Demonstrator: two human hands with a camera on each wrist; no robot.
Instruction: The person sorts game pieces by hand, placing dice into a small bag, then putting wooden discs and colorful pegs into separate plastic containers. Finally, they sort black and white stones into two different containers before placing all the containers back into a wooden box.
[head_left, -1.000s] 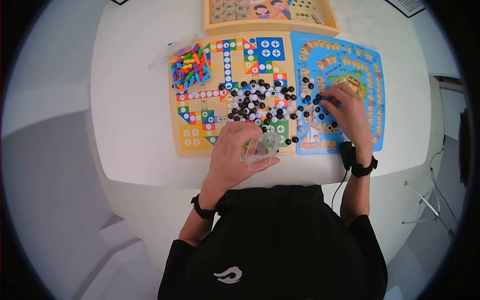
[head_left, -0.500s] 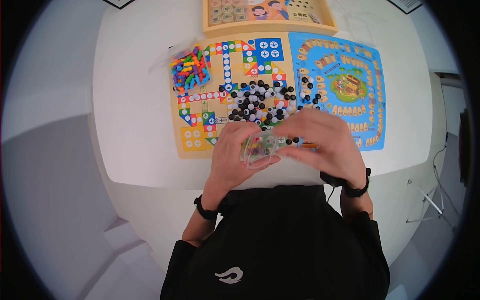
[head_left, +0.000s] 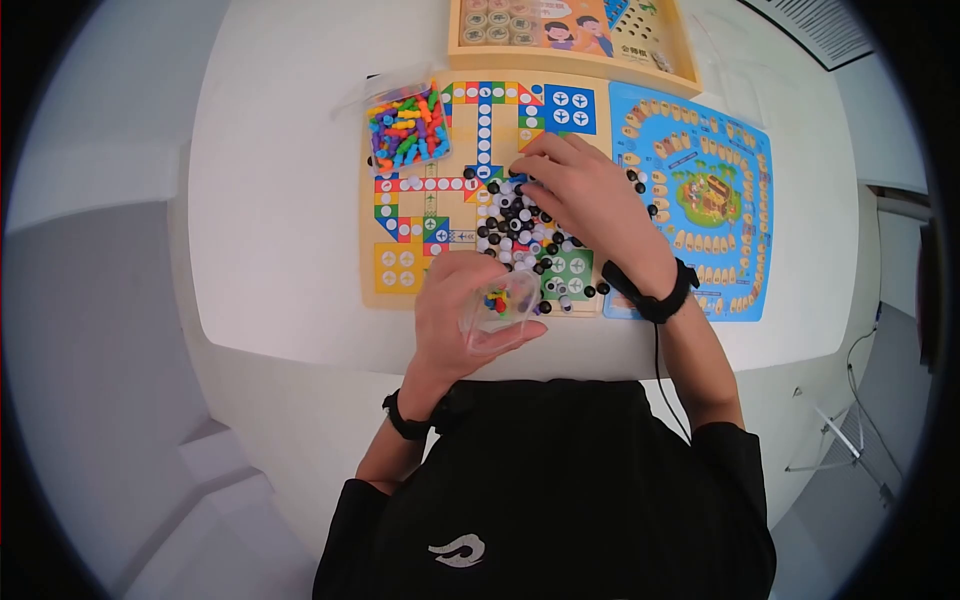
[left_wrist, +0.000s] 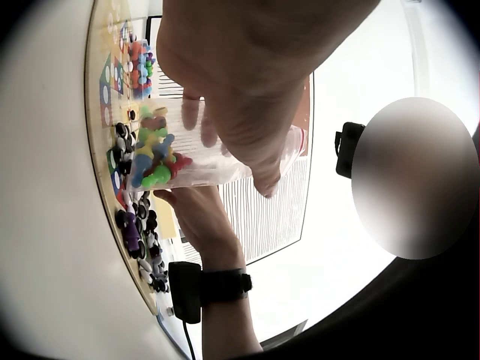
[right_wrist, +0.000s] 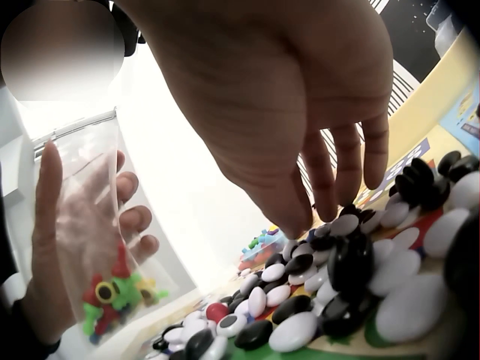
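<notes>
My left hand [head_left: 440, 310] grips a clear plastic box [head_left: 500, 335] at the near edge of the wooden game board [head_left: 375, 300]. Several coloured pawns [left_wrist: 154, 154] lie at the bottom of the box: green, red, yellow and blue. My right hand [head_left: 590, 195] reaches over the heap of black and white stones [right_wrist: 292, 330], palm down. Its fingertips [right_wrist: 326, 206] hang among the stones at the far side of the heap, finger and thumb apart, with nothing visible between them. A purple pawn [left_wrist: 131, 231] sits among the stones nearest the box.
A second clear box [head_left: 408, 130] full of coloured pawns stands on the board's far left. To the right lies a blue printed board [head_left: 690, 240]. Behind both is a wooden tray [head_left: 600, 65] with round wooden pieces. A cable [head_left: 658, 375] hangs from my right wrist.
My right hand went from the blue board to the box's mouth, then out to the far side of the heap. The left hand stays gripping the box. The head view has shifted slightly.
</notes>
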